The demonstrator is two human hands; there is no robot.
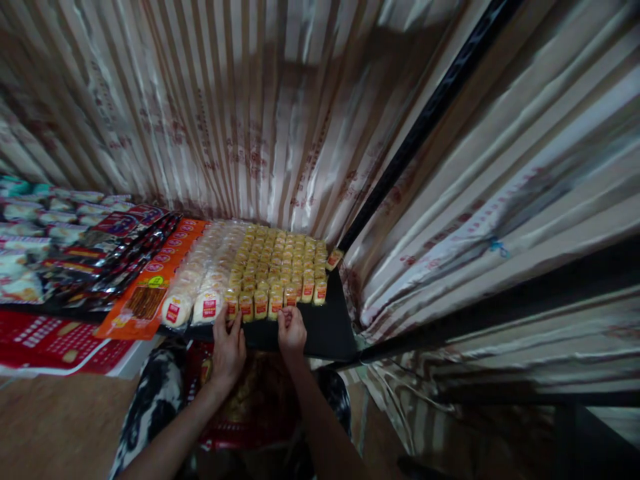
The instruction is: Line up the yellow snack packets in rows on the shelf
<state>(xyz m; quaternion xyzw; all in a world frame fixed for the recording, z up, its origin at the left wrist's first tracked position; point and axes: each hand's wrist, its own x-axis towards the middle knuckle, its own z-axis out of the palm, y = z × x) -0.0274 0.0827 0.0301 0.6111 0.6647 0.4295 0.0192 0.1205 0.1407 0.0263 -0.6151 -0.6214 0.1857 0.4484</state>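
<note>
Rows of small yellow snack packets (280, 263) with red-and-white labels stand packed on a black shelf (327, 327). At the front left of these rows, my left hand (230, 347) rests with its fingers stretched out and apart, fingertips touching the front packets. My right hand (293, 333) is closed in a pinch at the front row, against the lower edge of a labelled packet (290, 295). Whatever lies between its fingertips is hidden. One loose yellow packet (335, 259) leans by the black post at the back right corner.
Left of the yellow rows lie round white wrapped cakes (207, 303), an orange snack bag (145, 290), dark shiny packets (107, 247) and white packets (23, 277). Below, a red bag (235, 427) sits between my legs. A black post (400, 160) and striped curtain (240, 120) border the shelf.
</note>
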